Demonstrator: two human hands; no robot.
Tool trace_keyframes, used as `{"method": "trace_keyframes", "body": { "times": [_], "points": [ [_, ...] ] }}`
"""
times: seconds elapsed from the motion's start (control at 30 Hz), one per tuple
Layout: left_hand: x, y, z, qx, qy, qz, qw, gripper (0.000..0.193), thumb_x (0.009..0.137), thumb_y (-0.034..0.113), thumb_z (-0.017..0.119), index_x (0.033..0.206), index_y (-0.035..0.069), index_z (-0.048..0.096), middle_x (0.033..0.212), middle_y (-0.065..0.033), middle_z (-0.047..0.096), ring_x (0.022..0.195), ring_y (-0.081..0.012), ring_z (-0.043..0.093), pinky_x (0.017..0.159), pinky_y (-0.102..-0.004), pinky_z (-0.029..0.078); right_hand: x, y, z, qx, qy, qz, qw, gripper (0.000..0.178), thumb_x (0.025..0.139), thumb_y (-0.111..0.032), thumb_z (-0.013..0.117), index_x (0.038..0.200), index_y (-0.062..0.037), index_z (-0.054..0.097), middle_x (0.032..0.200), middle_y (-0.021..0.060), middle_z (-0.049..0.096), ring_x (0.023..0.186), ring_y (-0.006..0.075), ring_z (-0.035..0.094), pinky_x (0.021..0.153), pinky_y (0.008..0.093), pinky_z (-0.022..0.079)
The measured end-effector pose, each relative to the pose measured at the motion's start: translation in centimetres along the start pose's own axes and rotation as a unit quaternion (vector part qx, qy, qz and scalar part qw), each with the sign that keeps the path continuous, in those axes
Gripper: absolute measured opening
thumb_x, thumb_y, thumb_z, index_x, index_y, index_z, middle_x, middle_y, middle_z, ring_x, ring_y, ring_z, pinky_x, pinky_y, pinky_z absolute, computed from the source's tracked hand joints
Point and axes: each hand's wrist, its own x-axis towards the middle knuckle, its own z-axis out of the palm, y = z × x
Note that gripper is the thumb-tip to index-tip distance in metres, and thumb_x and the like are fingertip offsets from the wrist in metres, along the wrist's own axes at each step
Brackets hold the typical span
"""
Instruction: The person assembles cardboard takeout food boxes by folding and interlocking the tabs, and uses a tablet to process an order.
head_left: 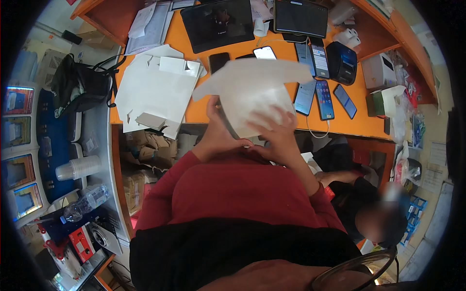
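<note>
Between my hands, above the near edge of the desk, is a white cardboard sheet [252, 87] with wide flaps at its far end. It looks partly bent up along its sides. My left hand [219, 130] is closed round its left edge, thumb toward my body. The fingers of my right hand [279, 133] spread over its right near part, with the thumb at the near edge, gripping it. Left of it on the desk lie several flat white cardboard blanks [153, 92] stacked together, with a small grey-white folded piece [150, 120] on top.
Several phones [324, 99] lie right of the cardboard on the orange desk [359, 127], beside a black printer [341, 63]. A laptop [218, 24] and a tablet [301, 18] stand behind. A charging cable [318, 136] hangs over the front edge. Another person [374, 213] is close at my right.
</note>
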Motion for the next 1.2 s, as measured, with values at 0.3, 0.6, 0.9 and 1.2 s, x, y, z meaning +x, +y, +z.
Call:
{"method": "trace_keyframes", "body": {
  "times": [0.3, 0.6, 0.9, 1.2],
  "points": [
    [0.4, -0.4, -16.0, 0.391, -0.207, -0.01, 0.897, 0.094, 0.056, 0.014, 0.087, 0.14, 0.011, 0.043, 0.14, -0.0128, 0.048, 0.134, -0.0376, 0.038, 0.114, -0.0464, 0.03, 1.7, 5.4, 5.2, -0.095, 0.03, 0.152, 0.983, 0.022, 0.076, -0.005, 0.059, 0.09, -0.0194, 0.068, 0.096, -0.0015, 0.067, 0.099, 0.0228, 0.058, 0.097, 0.0499, 0.032],
    [-4.2, -7.9, -25.5, 0.458, -0.217, 0.014, 0.862, 0.047, 0.072, -0.002, 0.064, 0.118, 0.009, 0.061, 0.126, -0.0073, 0.061, 0.118, -0.0302, 0.057, 0.1, -0.0412, 0.047, 4.3, 7.1, 6.5, -0.214, 0.14, 0.288, 0.923, 0.041, 0.076, 0.006, 0.053, 0.105, -0.0191, 0.065, 0.117, 0.0003, 0.062, 0.113, 0.025, 0.055, 0.1, 0.0561, 0.028],
    [-2.1, -8.8, -22.4, 0.461, -0.25, 0.048, 0.85, 0.028, 0.077, 0.014, 0.068, 0.104, 0.008, 0.062, 0.1, -0.0114, 0.068, 0.081, -0.0315, 0.067, 0.068, -0.0413, 0.053, 8.3, -2.9, 8.5, -0.048, 0.203, 0.177, 0.962, 0.046, 0.073, 0.003, 0.057, 0.114, -0.0177, 0.062, 0.122, 0.0048, 0.059, 0.111, 0.0248, 0.054, 0.093, 0.0446, 0.034],
    [1.5, -6.8, -26.5, 0.218, -0.36, -0.226, 0.878, 0.035, 0.075, 0.011, 0.077, 0.109, 0.002, 0.071, 0.103, -0.0143, 0.072, 0.089, -0.02, 0.07, 0.083, -0.0294, 0.052, 9.3, -8.1, 11.3, 0.031, 0.175, 0.163, 0.971, 0.035, 0.082, 0.0, 0.058, 0.114, -0.0147, 0.064, 0.122, 0.0071, 0.058, 0.106, 0.0218, 0.058, 0.092, 0.0405, 0.036]
  ]
}}
